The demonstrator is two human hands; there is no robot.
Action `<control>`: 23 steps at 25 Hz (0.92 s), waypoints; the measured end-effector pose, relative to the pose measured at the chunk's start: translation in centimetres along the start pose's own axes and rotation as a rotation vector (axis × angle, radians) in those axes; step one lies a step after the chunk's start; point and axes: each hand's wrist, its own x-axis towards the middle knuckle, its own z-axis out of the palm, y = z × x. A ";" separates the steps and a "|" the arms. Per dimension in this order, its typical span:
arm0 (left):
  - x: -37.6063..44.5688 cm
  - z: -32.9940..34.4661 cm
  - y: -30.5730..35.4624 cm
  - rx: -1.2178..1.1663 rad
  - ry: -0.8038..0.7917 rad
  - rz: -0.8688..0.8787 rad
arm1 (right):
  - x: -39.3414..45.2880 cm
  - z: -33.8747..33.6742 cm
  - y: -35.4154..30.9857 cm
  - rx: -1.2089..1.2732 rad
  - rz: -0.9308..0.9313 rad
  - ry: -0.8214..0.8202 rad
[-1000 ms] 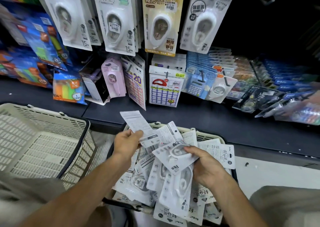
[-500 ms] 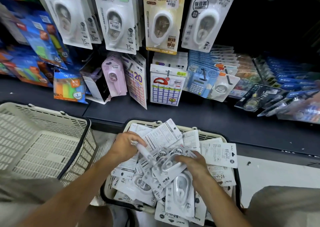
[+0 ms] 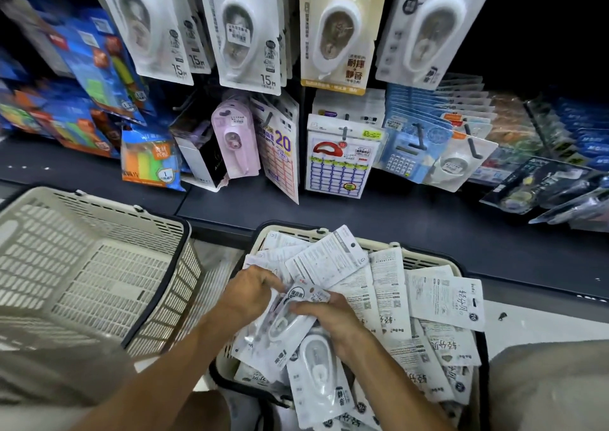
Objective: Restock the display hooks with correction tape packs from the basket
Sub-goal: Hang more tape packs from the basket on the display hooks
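Both hands are down in the basket [image 3: 428,259] heaped with correction tape packs. The left hand [image 3: 247,295] has its fingers curled on the top edge of one pack [image 3: 283,325], while the right hand [image 3: 333,318] pinches the same pack from the other side. A second, empty basket [image 3: 82,266] sits just to the left. Beyond them runs the dark shelf [image 3: 395,219], and above it more tape packs hang on display hooks [image 3: 342,28].
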 end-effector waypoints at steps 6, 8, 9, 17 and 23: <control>0.3 -1.5 -1.6 -0.216 -0.034 -0.131 | 0.3 1.1 -0.1 -0.061 0.028 0.062; 0.5 -1.6 -2.1 -0.185 0.007 -0.158 | 0.0 -0.6 -1.5 -0.023 0.034 0.098; 0.5 -1.8 -2.1 -0.197 0.026 -0.166 | -0.2 -1.7 -2.3 0.008 0.016 0.103; -0.7 -3.5 3.8 -0.832 -0.336 -0.094 | -4.4 -4.6 -8.3 0.294 -0.215 0.016; -2.2 -3.2 6.3 -0.897 -0.438 0.065 | -6.7 -2.2 -9.5 0.263 -0.451 0.059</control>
